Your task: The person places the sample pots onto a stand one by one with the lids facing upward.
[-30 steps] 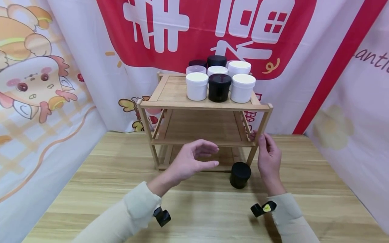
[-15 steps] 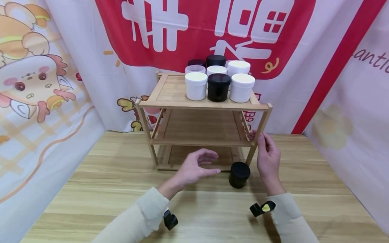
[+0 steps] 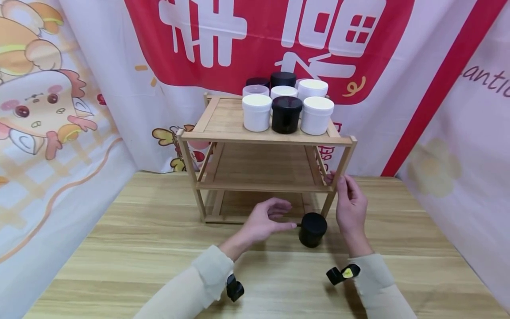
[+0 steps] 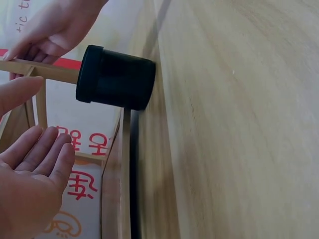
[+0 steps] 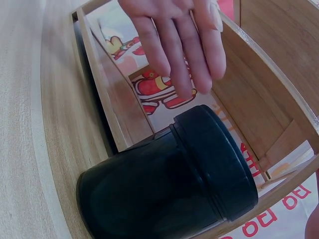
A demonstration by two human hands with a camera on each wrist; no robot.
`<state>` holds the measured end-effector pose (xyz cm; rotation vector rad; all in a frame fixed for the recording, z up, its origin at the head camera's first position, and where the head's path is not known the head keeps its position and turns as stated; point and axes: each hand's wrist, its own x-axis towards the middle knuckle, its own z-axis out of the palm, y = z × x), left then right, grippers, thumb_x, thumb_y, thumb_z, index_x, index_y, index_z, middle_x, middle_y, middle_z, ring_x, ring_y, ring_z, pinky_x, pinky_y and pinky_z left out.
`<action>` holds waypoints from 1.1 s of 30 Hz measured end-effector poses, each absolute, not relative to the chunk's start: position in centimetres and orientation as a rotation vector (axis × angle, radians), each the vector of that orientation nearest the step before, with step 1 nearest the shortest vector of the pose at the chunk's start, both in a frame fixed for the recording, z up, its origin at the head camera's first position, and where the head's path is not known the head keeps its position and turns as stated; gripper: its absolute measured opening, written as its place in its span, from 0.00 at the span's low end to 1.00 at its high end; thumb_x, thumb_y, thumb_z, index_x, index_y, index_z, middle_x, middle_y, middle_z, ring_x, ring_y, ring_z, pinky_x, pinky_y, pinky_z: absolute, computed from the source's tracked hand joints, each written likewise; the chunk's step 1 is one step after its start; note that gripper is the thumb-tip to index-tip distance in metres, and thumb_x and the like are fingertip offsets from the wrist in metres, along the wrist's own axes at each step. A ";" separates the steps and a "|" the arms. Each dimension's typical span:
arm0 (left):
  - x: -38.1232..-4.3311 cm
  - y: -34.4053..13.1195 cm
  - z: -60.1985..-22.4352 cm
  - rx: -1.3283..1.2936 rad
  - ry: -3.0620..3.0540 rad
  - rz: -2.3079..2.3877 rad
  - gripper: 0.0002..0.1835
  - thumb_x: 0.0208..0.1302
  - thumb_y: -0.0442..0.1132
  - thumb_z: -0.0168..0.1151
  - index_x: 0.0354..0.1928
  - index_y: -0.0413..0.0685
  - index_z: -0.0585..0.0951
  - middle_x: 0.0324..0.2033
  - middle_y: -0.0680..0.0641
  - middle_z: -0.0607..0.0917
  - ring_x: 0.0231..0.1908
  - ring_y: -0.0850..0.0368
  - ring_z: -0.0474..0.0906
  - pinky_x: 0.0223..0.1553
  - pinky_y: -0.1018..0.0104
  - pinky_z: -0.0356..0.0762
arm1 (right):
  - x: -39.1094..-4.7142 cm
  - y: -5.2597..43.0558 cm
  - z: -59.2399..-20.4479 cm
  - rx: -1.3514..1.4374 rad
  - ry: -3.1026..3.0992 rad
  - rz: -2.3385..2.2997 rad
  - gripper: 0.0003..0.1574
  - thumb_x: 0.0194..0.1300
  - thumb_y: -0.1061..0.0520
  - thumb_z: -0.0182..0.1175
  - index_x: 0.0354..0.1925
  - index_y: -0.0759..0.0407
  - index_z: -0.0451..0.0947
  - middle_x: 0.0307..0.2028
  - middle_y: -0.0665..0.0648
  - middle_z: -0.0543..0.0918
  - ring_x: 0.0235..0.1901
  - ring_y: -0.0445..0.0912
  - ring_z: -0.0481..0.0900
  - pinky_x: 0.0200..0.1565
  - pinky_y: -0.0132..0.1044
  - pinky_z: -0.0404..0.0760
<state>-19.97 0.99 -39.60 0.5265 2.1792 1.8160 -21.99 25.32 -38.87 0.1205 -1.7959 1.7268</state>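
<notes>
A black lidded jar (image 3: 312, 229) stands upright on the table, just in front of the wooden rack's (image 3: 264, 186) right front leg. My left hand (image 3: 264, 221) is left of the jar, fingers relaxed and spread from the thumb, whose tip comes close to the jar's side. In the left wrist view, a gap shows between the left fingers (image 4: 37, 159) and the jar (image 4: 117, 77). My right hand (image 3: 351, 208) is at the rack's right front post, thumb in front and fingertips behind it, gripping it. The right wrist view shows the jar (image 5: 164, 184) close up, with the left hand (image 5: 174, 40) beyond.
On the rack's top shelf, toward the right, several jars stand grouped: white jars (image 3: 256, 114), black jars (image 3: 286, 116) and translucent-lidded ones (image 3: 256, 90). Two lower shelves lie beneath. Printed cloth (image 3: 183, 66) hangs behind and at both sides. Wood-grain table (image 3: 131, 257) spreads around the rack.
My left hand has moved right and slightly down, bringing its thumb close to the black jar. The right hand stays at the rack's post, and the jar has not moved.
</notes>
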 end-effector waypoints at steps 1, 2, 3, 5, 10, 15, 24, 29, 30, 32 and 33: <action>-20.0 1.1 -39.7 0.523 2.172 1.814 0.32 0.63 0.38 0.79 0.68 0.43 0.79 0.68 0.37 0.81 0.71 0.34 0.76 0.75 0.38 0.73 | -22.0 25.3 -38.8 0.118 -1.803 1.726 0.27 0.86 0.46 0.51 0.60 0.68 0.83 0.51 0.45 0.92 0.52 0.35 0.90 0.64 0.26 0.79; -20.0 1.2 -39.8 0.521 2.168 1.812 0.32 0.63 0.38 0.80 0.69 0.43 0.79 0.69 0.37 0.81 0.71 0.34 0.76 0.75 0.39 0.72 | -22.0 25.2 -38.8 0.114 -1.813 1.725 0.28 0.86 0.46 0.51 0.60 0.67 0.83 0.51 0.43 0.91 0.53 0.35 0.89 0.65 0.25 0.79; -20.0 1.2 -39.9 0.520 2.171 1.807 0.33 0.63 0.38 0.79 0.69 0.43 0.79 0.69 0.37 0.81 0.71 0.35 0.76 0.75 0.39 0.72 | -22.0 25.2 -38.8 0.111 -1.823 1.722 0.28 0.86 0.45 0.51 0.60 0.66 0.83 0.51 0.41 0.91 0.53 0.35 0.89 0.65 0.26 0.79; -20.1 1.4 -40.1 0.510 2.170 1.803 0.34 0.63 0.38 0.80 0.70 0.43 0.78 0.70 0.37 0.81 0.72 0.35 0.75 0.76 0.39 0.71 | -22.0 25.1 -38.7 0.102 -1.838 1.715 0.28 0.86 0.45 0.51 0.61 0.65 0.83 0.52 0.42 0.91 0.53 0.36 0.89 0.65 0.25 0.79; -20.5 1.9 -40.6 0.488 2.180 1.791 0.35 0.62 0.39 0.80 0.70 0.42 0.78 0.70 0.37 0.80 0.73 0.35 0.75 0.77 0.39 0.70 | -22.1 25.1 -38.8 0.104 -1.828 1.706 0.27 0.86 0.46 0.51 0.62 0.65 0.83 0.55 0.55 0.91 0.54 0.36 0.89 0.64 0.25 0.80; -20.7 2.4 -41.0 0.478 2.170 1.787 0.36 0.62 0.38 0.80 0.71 0.40 0.77 0.70 0.36 0.80 0.72 0.35 0.76 0.75 0.41 0.73 | -22.3 25.0 -38.9 0.130 -1.793 1.724 0.27 0.86 0.48 0.51 0.61 0.68 0.83 0.54 0.55 0.91 0.52 0.37 0.89 0.63 0.26 0.81; -20.7 3.0 -41.4 0.472 2.162 1.768 0.38 0.61 0.37 0.81 0.72 0.41 0.76 0.71 0.38 0.80 0.73 0.37 0.75 0.74 0.43 0.75 | -22.2 25.0 -38.9 0.110 -1.786 1.710 0.27 0.86 0.48 0.51 0.60 0.69 0.83 0.52 0.48 0.92 0.52 0.36 0.89 0.63 0.26 0.80; -20.9 3.4 -41.7 0.464 2.174 1.750 0.38 0.61 0.38 0.81 0.72 0.40 0.76 0.70 0.37 0.80 0.72 0.37 0.76 0.73 0.43 0.76 | -22.0 25.1 -38.8 0.097 -1.778 1.721 0.27 0.86 0.48 0.52 0.60 0.69 0.83 0.52 0.51 0.92 0.51 0.35 0.90 0.62 0.25 0.80; -20.9 3.5 -41.7 0.461 2.177 1.748 0.38 0.60 0.38 0.81 0.72 0.40 0.76 0.70 0.37 0.81 0.72 0.37 0.76 0.72 0.43 0.77 | -22.0 25.1 -38.8 0.101 -1.773 1.726 0.27 0.86 0.48 0.52 0.60 0.69 0.83 0.52 0.51 0.92 0.51 0.35 0.90 0.62 0.25 0.80; -20.8 3.7 -41.8 0.454 2.179 1.744 0.38 0.60 0.38 0.81 0.71 0.41 0.76 0.69 0.37 0.81 0.71 0.38 0.77 0.71 0.43 0.77 | -22.0 25.1 -38.8 0.105 -1.773 1.727 0.27 0.86 0.48 0.53 0.61 0.69 0.83 0.52 0.49 0.92 0.51 0.35 0.90 0.62 0.25 0.81; -20.8 3.8 -41.8 0.453 2.181 1.739 0.38 0.60 0.38 0.82 0.71 0.42 0.76 0.69 0.38 0.81 0.71 0.38 0.77 0.71 0.43 0.78 | -21.9 25.1 -38.8 0.108 -1.773 1.728 0.27 0.86 0.48 0.53 0.61 0.69 0.83 0.51 0.47 0.92 0.51 0.35 0.89 0.62 0.25 0.81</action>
